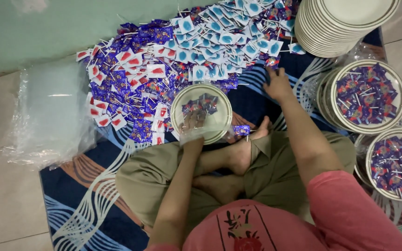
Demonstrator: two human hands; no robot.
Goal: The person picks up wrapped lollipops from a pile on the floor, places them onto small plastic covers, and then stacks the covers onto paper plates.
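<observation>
Person seated cross-legged on a dark blue patterned mat (pixel 84 204) laid over a tiled floor (pixel 5 195). A large spread of wrapped lollipops (pixel 164 60) covers the far part of the mat: purple wrappers, white wrappers with red marks to the left, white wrappers with blue marks toward the upper right. A bundle of clear plastic bags (pixel 52 116) lies on the floor left of the mat. At upper right stands a tall stack of empty plates (pixel 340 23); below it are two filled plates, the nearer-to-stack one (pixel 366 95) and a lower one (pixel 398 162), each heaped with purple lollipops and resting on clear plastic. The left hand (pixel 192 128) holds a small round plate (pixel 201 114) from beneath, fingers seen through the clear plastic around it; the plate sits just above the person's knees, beside the pile's near edge, and carries a few purple lollipops. The right hand (pixel 278 83) reaches to the pile edge, fingers spread down on the mat touching wrappers; whether it grips one, cannot tell. One loose purple lollipop (pixel 241 130) lies just right of the held plate.
</observation>
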